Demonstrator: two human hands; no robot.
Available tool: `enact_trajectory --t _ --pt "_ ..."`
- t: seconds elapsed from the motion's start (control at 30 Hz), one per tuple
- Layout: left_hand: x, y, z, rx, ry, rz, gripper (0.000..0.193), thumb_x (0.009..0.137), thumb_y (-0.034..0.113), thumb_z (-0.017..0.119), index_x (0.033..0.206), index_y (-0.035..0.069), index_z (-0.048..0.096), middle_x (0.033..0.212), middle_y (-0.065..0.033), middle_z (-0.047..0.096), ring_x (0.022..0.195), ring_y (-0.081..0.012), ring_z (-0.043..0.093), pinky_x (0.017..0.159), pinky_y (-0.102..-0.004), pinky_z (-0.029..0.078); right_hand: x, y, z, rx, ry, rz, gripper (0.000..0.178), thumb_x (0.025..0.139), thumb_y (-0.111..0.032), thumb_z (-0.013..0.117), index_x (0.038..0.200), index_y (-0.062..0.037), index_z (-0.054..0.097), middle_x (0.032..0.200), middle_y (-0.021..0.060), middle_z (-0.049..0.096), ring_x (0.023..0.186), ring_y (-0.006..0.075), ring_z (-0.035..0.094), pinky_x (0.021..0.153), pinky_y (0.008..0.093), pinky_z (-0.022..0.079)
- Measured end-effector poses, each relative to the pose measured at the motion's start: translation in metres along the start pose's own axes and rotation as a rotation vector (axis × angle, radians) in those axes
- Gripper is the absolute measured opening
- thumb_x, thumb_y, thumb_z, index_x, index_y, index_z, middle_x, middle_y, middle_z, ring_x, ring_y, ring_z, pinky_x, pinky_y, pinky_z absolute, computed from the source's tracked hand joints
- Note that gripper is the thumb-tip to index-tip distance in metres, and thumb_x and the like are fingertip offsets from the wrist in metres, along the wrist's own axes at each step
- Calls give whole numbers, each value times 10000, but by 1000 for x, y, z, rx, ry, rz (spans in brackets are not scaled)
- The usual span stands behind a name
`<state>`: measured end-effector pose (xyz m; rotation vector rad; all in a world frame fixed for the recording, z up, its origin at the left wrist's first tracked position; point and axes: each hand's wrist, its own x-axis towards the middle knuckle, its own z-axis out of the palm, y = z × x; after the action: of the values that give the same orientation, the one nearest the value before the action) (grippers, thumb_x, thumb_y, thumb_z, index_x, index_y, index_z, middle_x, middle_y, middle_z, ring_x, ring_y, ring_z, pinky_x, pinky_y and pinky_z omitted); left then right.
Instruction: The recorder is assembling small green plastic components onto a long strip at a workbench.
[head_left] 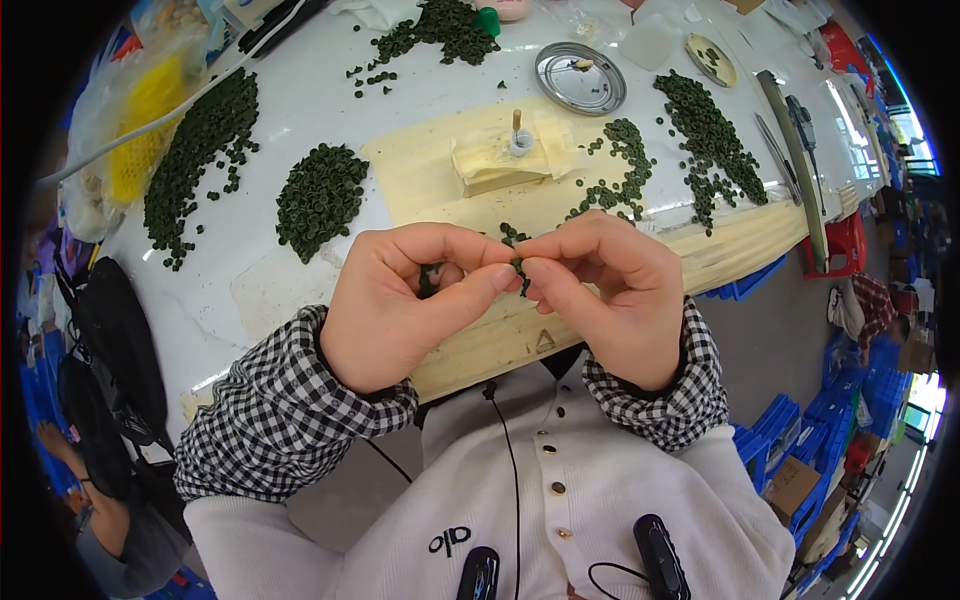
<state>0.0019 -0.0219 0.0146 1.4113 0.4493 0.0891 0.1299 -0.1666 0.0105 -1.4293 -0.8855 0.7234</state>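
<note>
My left hand [425, 295] and my right hand [605, 290] meet over the table's near edge. Their fingertips pinch a small dark green round part [519, 266] between them. More of these small green parts show in the curled fingers of my left hand, partly hidden. Just beyond the hands, a small block wrapped in yellowish tape [500, 168] bears an upright wooden peg and a little clear cup [521, 143]. Loose green ring-shaped parts [620, 180] lie to the right of the block. A rounded heap of them [322, 200] sits to the left.
Larger piles of green parts lie at the far left [205, 140], the back [450, 35] and the right [710, 135]. A round metal lid [580, 78] is behind the block. Tweezers [778, 150] and a long metal bar [795, 160] rest at the right edge. Another person's arm [100, 500] shows at lower left.
</note>
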Motion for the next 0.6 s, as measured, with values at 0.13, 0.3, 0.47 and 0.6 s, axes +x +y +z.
enact_trajectory --t 0.13,0.3,0.47,0.6 --pt "-1 1 0 38 6 15 119 824 12 602 928 -40 629 840 -73 668 741 -45 572 674 -175 440 0 0 -1 35 -15 37 148 817 -18 608 954 24 643 852 69 608 726 95 614 632 205 501" --pt "-2 0 2 36 27 45 119 808 17 616 912 -35 640 770 -8 634 624 5 450 568 -151 365 -1 0 0 13 -12 18 140 810 -15 611 941 23 643 835 64 605 719 93 611 627 205 500" --pt "-2 -1 4 19 29 64 123 799 33 626 897 -37 651 693 56 583 559 21 361 503 -150 302 -2 0 1 7 -4 19 120 800 -6 614 913 25 641 824 62 603 706 90 607 620 204 497" --pt "-3 -1 4 9 33 70 123 798 32 626 898 -36 651 707 50 593 560 20 364 505 -151 306 -2 -1 3 -3 5 7 115 798 -2 614 906 24 641 820 61 603 697 89 604 617 203 495"
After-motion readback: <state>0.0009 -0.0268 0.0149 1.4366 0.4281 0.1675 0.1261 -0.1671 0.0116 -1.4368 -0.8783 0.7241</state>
